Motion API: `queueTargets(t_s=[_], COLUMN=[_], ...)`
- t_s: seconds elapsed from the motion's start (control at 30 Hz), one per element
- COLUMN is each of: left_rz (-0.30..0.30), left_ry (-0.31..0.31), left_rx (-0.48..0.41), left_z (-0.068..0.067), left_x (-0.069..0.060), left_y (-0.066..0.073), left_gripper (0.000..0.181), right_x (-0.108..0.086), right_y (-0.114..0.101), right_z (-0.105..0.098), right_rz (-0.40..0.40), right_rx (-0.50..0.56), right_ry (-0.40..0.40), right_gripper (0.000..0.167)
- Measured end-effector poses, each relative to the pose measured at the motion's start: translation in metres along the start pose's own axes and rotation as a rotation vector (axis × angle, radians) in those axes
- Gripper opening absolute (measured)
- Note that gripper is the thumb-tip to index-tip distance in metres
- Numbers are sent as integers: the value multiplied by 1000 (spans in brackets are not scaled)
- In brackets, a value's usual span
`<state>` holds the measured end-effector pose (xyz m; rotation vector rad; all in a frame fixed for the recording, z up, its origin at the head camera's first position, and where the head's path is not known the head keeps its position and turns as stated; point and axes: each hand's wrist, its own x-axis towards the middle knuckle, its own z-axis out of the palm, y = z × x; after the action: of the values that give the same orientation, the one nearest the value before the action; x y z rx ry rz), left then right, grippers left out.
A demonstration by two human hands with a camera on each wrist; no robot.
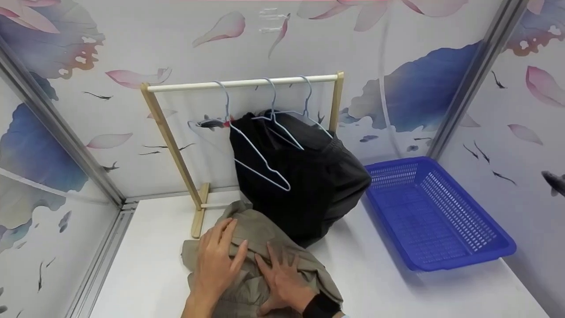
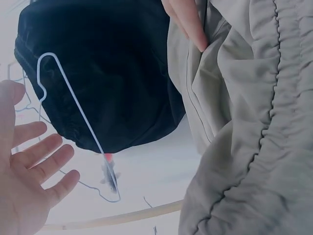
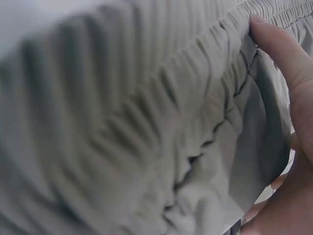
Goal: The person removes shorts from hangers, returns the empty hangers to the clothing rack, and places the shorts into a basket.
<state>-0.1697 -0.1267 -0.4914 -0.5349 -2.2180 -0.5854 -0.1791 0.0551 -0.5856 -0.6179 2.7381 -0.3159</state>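
Observation:
A khaki garment [image 1: 260, 225] lies bunched at the front of the white table; its gathered elastic band [image 2: 266, 127] shows in the left wrist view. My left hand [image 1: 216, 258] is over its left part, fingers spread and fairly straight. My right hand [image 1: 284, 280], with a black band at the wrist, rests on the garment with fingers spread. In the right wrist view the right hand [image 3: 288, 112] lies along the gathered cloth [image 3: 195, 98], its thumb extended on it. In the left wrist view the left hand [image 2: 29, 171] appears with fingers apart, holding nothing.
Behind the garment stands a wooden rack with a white rail [image 1: 242, 83]. Black clothing [image 1: 291, 185] hangs there on light blue wire hangers [image 1: 265, 161]. A blue plastic basket [image 1: 397, 234] sits at the right. Printed wall panels [image 1: 265, 44] enclose the table [image 1: 366, 282].

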Motion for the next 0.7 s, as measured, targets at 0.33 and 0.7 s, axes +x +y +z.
queueTargets(t_s=[0.33,0.7], left_rz=[17,9], left_ry=[21,2], left_rx=[-18,-6], left_z=[-2,-1], left_x=[3,5], left_y=[-3,-4], left_gripper=[44,46], right_x=[17,27], right_y=[0,3], right_z=[-6,-9], right_rz=[-3,39], right_rx=[-60,53], right_ry=[-5,-72], right_gripper=[133,129])
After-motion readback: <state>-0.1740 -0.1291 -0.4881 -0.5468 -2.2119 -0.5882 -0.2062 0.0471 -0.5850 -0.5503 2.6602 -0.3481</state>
